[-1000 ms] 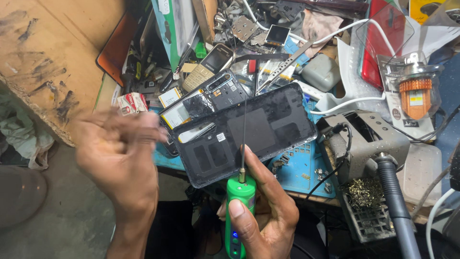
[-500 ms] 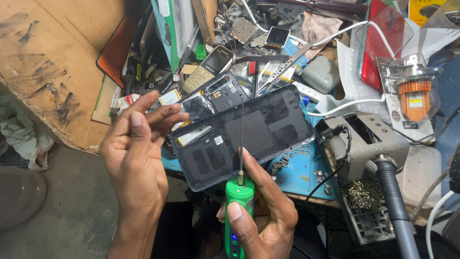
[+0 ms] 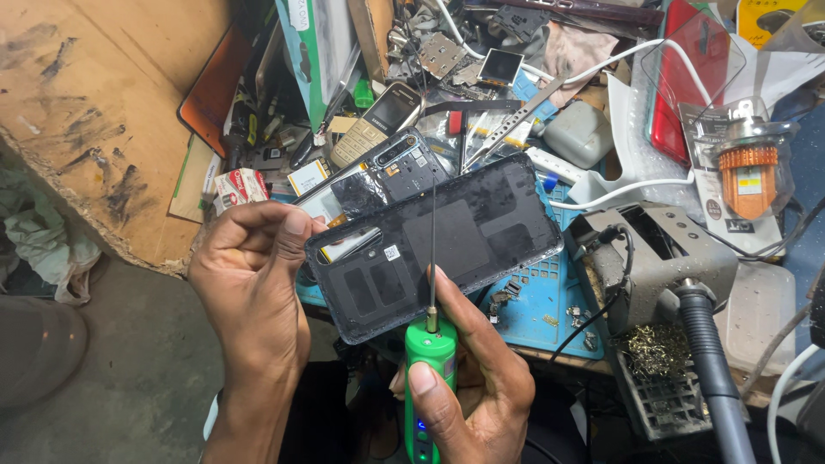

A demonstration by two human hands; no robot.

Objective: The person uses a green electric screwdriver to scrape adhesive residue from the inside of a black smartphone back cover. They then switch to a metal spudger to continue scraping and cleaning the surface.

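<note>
My left hand (image 3: 249, 283) grips the left edge of a black phone back cover (image 3: 447, 241), held inner side up and tilted over the bench edge. My right hand (image 3: 468, 387) is closed around a green electric screwdriver (image 3: 430, 378) with a long thin bit that rises across the cover. An opened phone body (image 3: 391, 172) with exposed parts lies just behind the cover, partly hidden by it.
A blue work mat (image 3: 537, 301) with loose screws lies under the cover. A grey soldering stand (image 3: 662, 258) with a black iron handle sits right. An old keypad phone (image 3: 374, 129), tweezers, cables, a red phone case (image 3: 687, 94) and boxes crowd the bench.
My left hand moved in from the left with fingers apart and closed on the cover's left edge. The right hand and screwdriver stayed nearly still.
</note>
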